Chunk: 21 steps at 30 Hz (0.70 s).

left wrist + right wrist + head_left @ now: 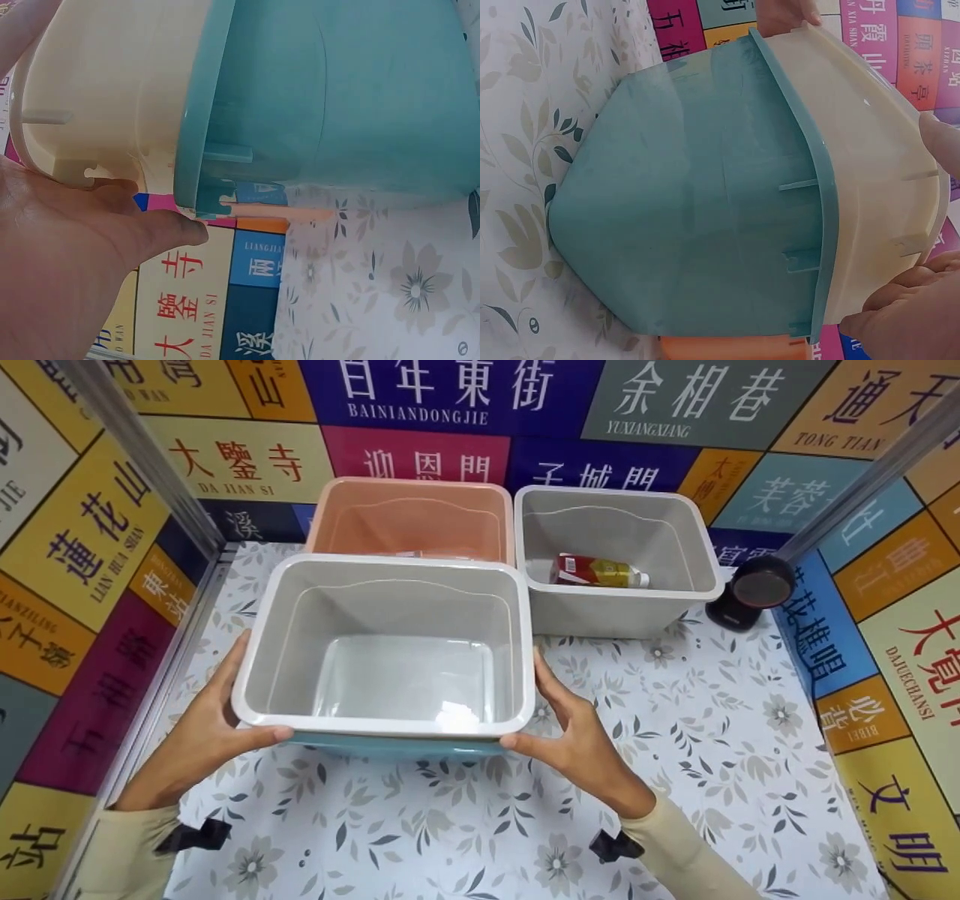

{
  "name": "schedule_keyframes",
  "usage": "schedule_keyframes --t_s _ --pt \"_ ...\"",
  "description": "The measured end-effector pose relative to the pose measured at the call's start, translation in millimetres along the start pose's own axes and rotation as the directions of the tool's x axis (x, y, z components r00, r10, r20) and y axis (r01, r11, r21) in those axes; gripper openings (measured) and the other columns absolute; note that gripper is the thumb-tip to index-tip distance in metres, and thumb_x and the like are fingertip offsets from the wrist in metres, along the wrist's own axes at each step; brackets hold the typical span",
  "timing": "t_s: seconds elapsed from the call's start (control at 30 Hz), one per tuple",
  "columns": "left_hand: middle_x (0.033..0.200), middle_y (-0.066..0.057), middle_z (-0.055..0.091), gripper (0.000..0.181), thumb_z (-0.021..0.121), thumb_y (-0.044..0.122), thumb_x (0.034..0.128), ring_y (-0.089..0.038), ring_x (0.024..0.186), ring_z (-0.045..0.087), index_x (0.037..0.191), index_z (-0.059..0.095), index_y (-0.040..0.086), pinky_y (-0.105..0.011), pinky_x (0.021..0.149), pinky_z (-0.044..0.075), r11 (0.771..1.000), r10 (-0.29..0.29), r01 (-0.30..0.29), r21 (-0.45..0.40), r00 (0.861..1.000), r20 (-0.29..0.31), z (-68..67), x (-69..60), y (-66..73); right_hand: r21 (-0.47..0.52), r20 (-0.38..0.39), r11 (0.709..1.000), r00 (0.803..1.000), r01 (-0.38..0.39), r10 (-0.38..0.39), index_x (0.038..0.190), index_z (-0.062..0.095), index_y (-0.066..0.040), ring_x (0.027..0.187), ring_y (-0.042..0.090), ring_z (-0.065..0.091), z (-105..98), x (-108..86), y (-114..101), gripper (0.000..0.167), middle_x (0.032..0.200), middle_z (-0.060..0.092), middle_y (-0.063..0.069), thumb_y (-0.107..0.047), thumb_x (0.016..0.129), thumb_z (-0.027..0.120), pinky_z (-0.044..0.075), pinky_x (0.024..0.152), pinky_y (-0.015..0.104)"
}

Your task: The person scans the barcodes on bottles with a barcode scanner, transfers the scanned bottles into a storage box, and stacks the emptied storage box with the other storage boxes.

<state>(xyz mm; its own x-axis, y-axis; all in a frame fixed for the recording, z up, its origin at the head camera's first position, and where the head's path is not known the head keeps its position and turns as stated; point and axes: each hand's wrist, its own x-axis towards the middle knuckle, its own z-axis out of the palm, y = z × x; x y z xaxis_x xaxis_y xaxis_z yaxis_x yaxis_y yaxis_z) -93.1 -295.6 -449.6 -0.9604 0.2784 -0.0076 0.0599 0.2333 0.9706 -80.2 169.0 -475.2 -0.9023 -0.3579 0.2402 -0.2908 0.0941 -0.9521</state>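
Note:
A light grey plastic bin [405,652] sits partway down inside a teal bin [397,746], its upper walls standing above the teal rim in both wrist views. My left hand [214,712] grips the grey bin at its left front corner, thumb at the front and fingers along the side. At the right front corner my right hand [577,735] holds it in the same way, its thumb at the front below the rim. The grey bin's inside shows only its bare floor. Most of the teal bin is hidden from above but shows in the right wrist view [697,202].
Behind stands an orange bin [412,521], its contents mostly hidden. Beside it is another grey bin [622,615] with a red and yellow bottle [592,571] lying in it. A black round device [754,589] stands at right. Printed panels wall in the floral-covered table [675,720].

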Motion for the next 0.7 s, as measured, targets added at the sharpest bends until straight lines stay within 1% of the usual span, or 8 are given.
schedule_keyframes --t_s 0.17,0.33,0.43,0.57,0.7 --pt "0.18 -0.014 0.021 0.13 0.087 -0.006 0.0883 -0.027 0.139 0.045 0.179 0.004 0.036 -0.016 0.106 0.048 1.0 -0.012 0.012 0.005 1.0 -0.001 1.2 0.8 -2.6 -0.01 -0.006 1.0 1.0 -0.013 0.013 0.176 0.016 -0.007 0.169 0.021 0.017 0.1 -1.5 4.5 0.112 0.183 0.019 -0.001 -0.009 0.093 0.091 0.022 0.132 0.035" --pt "0.18 -0.012 0.022 0.129 0.087 -0.007 0.0879 -0.03 0.14 0.044 0.178 0.006 0.038 -0.017 0.106 0.048 1.0 -0.005 0.005 -0.006 1.0 0.0 2.6 1.9 -7.4 -0.022 -0.01 1.0 1.0 -0.016 0.016 0.176 0.016 -0.003 0.169 0.021 0.016 1.2 -2.7 9.3 0.113 0.183 0.018 0.0 -0.008 0.092 0.091 0.02 0.132 0.035" --pt "0.179 -0.012 0.023 0.13 0.087 -0.006 0.0876 -0.03 0.14 0.043 0.178 0.005 0.038 -0.016 0.106 0.047 1.0 -0.005 0.005 -0.007 1.0 0.0 2.8 1.6 -10.3 -0.022 -0.006 1.0 1.0 -0.018 0.018 0.176 0.015 -0.007 0.169 0.02 0.014 1.7 -3.0 11.4 0.113 0.183 0.017 -0.001 -0.008 0.092 0.091 0.019 0.133 0.036" --pt "0.179 -0.012 0.022 0.13 0.087 -0.007 0.0879 -0.031 0.141 0.042 0.178 0.004 0.038 -0.017 0.107 0.047 1.0 -0.011 0.011 -0.017 1.0 0.004 3.3 1.0 -13.3 -0.024 0.0 1.0 1.0 -0.02 0.02 0.177 0.016 -0.015 0.169 0.02 0.013 1.7 -3.0 13.5 0.113 0.184 0.015 -0.001 -0.008 0.092 0.091 0.019 0.133 0.035" --pt "0.18 -0.012 0.021 0.13 0.086 -0.006 0.0888 -0.032 0.142 0.042 0.178 0.003 0.039 -0.017 0.107 0.047 1.0 -0.019 0.02 -0.022 1.0 0.01 3.4 0.3 -15.9 -0.036 0.0 0.999 1.0 -0.019 0.019 0.177 0.015 -0.014 0.169 0.021 0.01 2.0 -3.2 15.2 0.113 0.184 0.012 0.001 -0.008 0.093 0.09 0.018 0.133 0.034"
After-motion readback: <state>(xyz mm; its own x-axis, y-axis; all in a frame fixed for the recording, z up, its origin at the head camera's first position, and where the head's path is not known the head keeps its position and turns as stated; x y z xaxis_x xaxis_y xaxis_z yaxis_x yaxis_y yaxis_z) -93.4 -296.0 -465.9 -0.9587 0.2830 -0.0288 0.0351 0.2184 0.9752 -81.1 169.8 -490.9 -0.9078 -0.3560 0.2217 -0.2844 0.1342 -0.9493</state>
